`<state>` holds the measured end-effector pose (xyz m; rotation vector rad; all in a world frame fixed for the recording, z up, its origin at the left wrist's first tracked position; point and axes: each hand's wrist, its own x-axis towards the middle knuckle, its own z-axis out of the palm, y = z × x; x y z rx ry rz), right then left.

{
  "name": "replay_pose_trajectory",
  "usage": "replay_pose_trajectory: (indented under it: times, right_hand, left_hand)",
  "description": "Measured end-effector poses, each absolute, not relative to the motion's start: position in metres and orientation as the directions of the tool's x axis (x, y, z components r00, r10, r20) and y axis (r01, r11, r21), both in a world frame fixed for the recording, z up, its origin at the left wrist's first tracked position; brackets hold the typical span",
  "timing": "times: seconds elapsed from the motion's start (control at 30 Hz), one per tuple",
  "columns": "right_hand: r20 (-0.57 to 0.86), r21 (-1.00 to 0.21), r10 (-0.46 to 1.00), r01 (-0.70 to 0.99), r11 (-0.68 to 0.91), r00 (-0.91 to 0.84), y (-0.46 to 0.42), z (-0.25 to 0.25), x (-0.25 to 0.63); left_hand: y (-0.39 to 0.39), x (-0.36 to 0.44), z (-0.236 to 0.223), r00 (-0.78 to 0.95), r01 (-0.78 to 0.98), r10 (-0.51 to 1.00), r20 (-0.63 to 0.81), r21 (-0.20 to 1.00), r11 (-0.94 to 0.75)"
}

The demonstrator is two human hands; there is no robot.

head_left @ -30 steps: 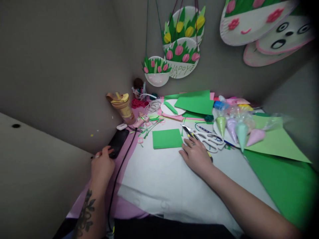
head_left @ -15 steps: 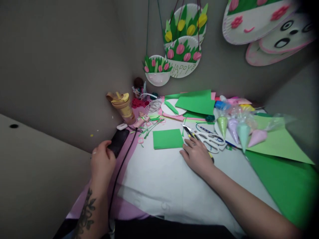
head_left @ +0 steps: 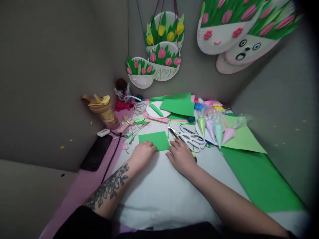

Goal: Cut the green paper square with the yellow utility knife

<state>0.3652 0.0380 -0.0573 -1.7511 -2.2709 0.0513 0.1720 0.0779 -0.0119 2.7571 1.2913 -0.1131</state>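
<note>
Bare forearms; a dark floral tattoo runs along the left one, above a ring on the left hand (head_left: 142, 153).

"HAPPY" hand-lettered on hanging paper plate (head_left: 163, 70) w/ pink tulips, no other legible txt

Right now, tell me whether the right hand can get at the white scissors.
Probably yes: the right hand lies flat just beside the white scissors, with nothing between them; only a pen-like tool lies alongside.

Grey walls (head_left: 50, 66) meet in a corner beyond the fingers, hung with paper-plate tulip baskets (head_left: 163, 49) and animal faces (head_left: 239, 36); dim light.
</note>
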Motion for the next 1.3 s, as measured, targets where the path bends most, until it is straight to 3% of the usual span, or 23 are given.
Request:
replay_pose_trajectory:
  times: [0.13, 0.27, 0.47, 0.67, 0.83, 1.13, 1.3]
  right_hand:
    - [0.283, -0.187, 0.918, 0.922, 0.339, -0.28, 0.04, -0.061, 0.362]
    - [0.305, -0.114, 0.847, 0.866, 0.486, -0.435, 0.044, -0.06, 0.358]
    - [0.161, -0.005, 0.824, 0.834, 0.551, -0.543, 0.051, -0.051, 0.355]
    - [0.137, 0.066, 0.808, 0.819, 0.57, -0.573, 0.055, -0.049, 0.353]
    - [0.148, 0.087, 0.782, 0.796, 0.599, -0.605, 0.054, -0.049, 0.356]
    - [0.145, 0.138, 0.76, 0.774, 0.618, -0.633, 0.053, -0.05, 0.352]
    - [0.105, 0.101, 0.784, 0.791, 0.604, -0.612, 0.054, -0.048, 0.354]
  left_hand:
    - [0.078, 0.162, -0.024, 0.616, 0.785, 0.783, -0.085, 0.153, -0.601]
    - [0.076, 0.157, -0.027, 0.603, 0.788, 0.796, -0.051, 0.191, -0.585]
    - [0.076, 0.156, -0.028, 0.639, 0.768, 0.766, -0.077, 0.125, -0.628]
    - [0.074, 0.159, -0.027, 0.623, 0.782, 0.776, -0.098, 0.078, -0.618]
    - [0.07, 0.164, -0.02, 0.609, 0.789, 0.778, -0.156, 0.018, -0.614]
    - [0.068, 0.165, -0.025, 0.598, 0.8, 0.792, -0.122, 0.041, -0.598]
    - [0.07, 0.166, -0.027, 0.586, 0.81, 0.801, -0.126, 0.048, -0.585]
